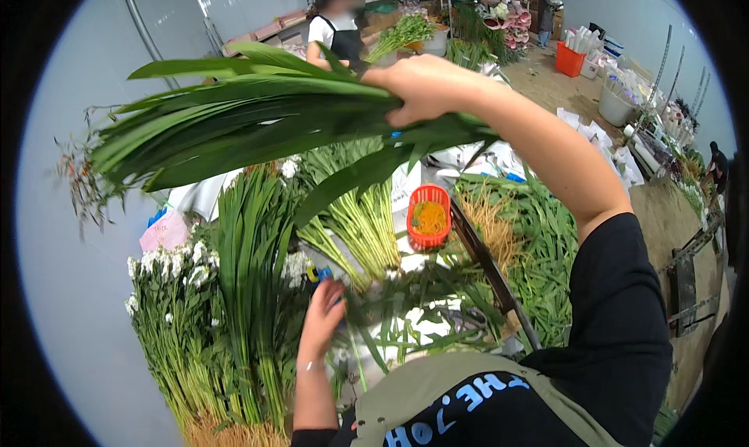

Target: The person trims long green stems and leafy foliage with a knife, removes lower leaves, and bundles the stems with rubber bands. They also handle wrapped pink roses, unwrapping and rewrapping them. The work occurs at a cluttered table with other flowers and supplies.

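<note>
While 1 sheaf of long green leaves [242, 127] hangs high over the crowded surface [425, 326], the wearer's right hand [427, 90] clasps it tightly, apparently so it stays bunched; the left hand [320, 321] hovers, loosely curled, its grip seemingly bare; below sit 1 red basket [429, 240], likely placed centrally for easy reach, and 1 pink paper [165, 232] beside white-flowered stems [179, 322] too dense to count

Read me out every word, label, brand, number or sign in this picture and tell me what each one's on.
I won't copy out the wording, but here is where it stands:
Light blue lettering, large, on the wearer's black shirt, partly cut off.
Handwriting on the pink sheet at the left, small and hard to read.
Any other text in the background is too small or blurred to read.
</note>
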Motion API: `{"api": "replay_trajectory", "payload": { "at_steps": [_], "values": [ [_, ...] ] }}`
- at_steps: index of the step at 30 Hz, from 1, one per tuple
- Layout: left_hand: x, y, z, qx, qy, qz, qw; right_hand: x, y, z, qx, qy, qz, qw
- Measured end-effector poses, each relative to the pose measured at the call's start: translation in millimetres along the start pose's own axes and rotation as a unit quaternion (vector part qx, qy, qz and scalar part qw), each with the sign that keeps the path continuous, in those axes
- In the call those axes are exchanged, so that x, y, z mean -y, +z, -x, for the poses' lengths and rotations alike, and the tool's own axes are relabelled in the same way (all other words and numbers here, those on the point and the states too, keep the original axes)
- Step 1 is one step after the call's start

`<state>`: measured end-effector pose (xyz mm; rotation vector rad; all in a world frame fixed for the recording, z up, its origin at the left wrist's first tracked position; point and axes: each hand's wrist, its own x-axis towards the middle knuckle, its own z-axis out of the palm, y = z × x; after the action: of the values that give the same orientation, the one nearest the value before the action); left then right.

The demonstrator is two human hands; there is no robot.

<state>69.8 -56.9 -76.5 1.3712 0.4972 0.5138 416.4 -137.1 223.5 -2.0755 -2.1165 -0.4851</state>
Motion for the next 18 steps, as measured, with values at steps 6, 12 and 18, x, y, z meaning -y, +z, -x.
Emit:
{"api": "replay_trajectory", "payload": {
  "at_steps": [6, 12, 18],
  "values": [
    [-103, 101, -43, 0.085, 0.199, 0.268, 0.939, 125, 33, 59, 0.047, -0.018, -0.133, 0.99],
    [-87, 65, -11, 0.0, 0.186, 0.383, 0.905, 130, 73, 161, -0.106, -0.144, -0.398, 0.9],
    [-70, -15, 28, -0.213, 0.171, 0.357, 0.893, 109, 186, 467, 0.095, 0.486, -0.17, 0.852]
  ]
}}
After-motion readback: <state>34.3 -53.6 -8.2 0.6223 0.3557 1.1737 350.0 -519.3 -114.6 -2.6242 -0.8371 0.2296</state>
